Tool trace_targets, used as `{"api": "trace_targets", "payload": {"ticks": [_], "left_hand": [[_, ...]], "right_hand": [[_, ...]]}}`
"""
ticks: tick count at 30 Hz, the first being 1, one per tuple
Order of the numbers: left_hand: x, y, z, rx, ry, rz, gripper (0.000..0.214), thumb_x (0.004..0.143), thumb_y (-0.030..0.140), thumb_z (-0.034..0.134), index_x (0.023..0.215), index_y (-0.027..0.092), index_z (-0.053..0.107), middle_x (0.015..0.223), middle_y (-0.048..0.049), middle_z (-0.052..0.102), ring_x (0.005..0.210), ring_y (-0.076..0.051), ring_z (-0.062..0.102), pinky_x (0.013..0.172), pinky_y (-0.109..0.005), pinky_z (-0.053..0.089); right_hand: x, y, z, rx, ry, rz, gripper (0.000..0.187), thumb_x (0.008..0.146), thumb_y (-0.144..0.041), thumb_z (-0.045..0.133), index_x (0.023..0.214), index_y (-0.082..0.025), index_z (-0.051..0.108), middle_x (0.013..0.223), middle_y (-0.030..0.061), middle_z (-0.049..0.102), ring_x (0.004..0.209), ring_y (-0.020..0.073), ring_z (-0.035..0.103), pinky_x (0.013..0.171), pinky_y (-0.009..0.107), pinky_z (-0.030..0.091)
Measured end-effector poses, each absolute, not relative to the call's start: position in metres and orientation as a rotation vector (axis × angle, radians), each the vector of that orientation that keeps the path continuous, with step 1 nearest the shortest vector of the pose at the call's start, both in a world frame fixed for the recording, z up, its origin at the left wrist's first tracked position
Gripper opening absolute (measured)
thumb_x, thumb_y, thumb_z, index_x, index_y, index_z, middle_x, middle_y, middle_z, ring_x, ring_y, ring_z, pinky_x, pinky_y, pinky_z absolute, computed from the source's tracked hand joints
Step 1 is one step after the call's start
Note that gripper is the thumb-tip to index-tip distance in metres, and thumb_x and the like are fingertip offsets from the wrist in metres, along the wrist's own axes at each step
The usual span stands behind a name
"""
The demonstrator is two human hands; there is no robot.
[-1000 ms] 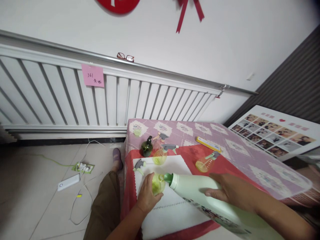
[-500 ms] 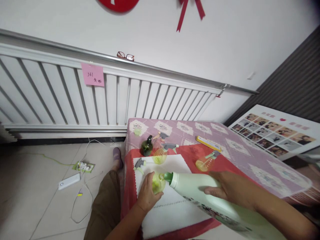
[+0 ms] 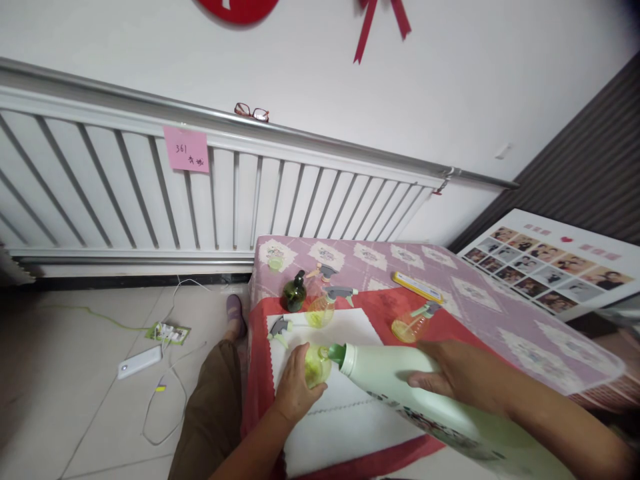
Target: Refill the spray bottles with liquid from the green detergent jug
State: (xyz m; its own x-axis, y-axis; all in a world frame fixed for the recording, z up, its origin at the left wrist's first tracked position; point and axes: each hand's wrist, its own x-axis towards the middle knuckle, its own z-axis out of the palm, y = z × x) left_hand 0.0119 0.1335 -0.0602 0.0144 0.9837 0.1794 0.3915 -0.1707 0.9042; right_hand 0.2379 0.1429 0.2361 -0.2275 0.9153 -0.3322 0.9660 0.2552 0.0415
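My left hand is closed around a clear spray bottle with its top off and yellow-green liquid inside. My right hand grips a large pale green detergent bottle, tilted sideways. Its green spout meets the mouth of the small bottle; whether liquid is flowing I cannot tell. A loose grey and green spray head lies just behind my left hand on the white cloth. Behind it stand a spray bottle with yellow liquid and a dark green bottle.
Another spray bottle stands on the red cloth at the right, near a yellow box. A small green cap sits at the table's back corner. Cables, a power strip and a white power bank lie on the floor.
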Motion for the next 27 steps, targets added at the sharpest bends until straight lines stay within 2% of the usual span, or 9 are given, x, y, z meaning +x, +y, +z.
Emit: {"api": "trace_targets", "payload": {"ticks": [5,10,27], "left_hand": [[0.0117,0.1330,-0.0567,1.634,1.432,1.142,0.083,0.064,0.022,0.069,0.139,0.013,0.034,0.142,-0.0156,0.045,0.135,-0.030,0.040,0.115,-0.046,0.032],[0.0122,0.1328,-0.0559,1.631,1.432,1.132,0.084,0.064,0.023,0.069,0.139,0.012,0.033,0.142,-0.0165,0.043,0.136,-0.030,0.038,0.116,-0.047,0.031],[0.0115,0.1319,-0.0549,1.592,1.426,1.160,0.085,0.063,0.022,0.070,0.139,0.018,0.033,0.143,-0.0131,0.044,0.136,-0.030,0.038,0.116,-0.048,0.031]], "right_hand": [[0.2348,0.1431,0.2397,1.733,2.203,-0.376,0.047,0.081,-0.065,0.050,0.092,-0.022,0.062,0.090,0.0115,0.072,0.081,0.0291,0.067,0.067,0.035,0.047],[0.2334,0.1415,0.2420,1.726,2.212,-0.387,0.045,0.082,-0.064,0.050,0.091,-0.021,0.061,0.091,0.0113,0.071,0.081,0.0284,0.067,0.067,0.034,0.046],[0.2360,0.1413,0.2400,1.721,2.234,-0.376,0.050,0.081,-0.068,0.048,0.091,-0.022,0.062,0.088,0.0102,0.072,0.078,0.0279,0.067,0.065,0.034,0.046]]}}
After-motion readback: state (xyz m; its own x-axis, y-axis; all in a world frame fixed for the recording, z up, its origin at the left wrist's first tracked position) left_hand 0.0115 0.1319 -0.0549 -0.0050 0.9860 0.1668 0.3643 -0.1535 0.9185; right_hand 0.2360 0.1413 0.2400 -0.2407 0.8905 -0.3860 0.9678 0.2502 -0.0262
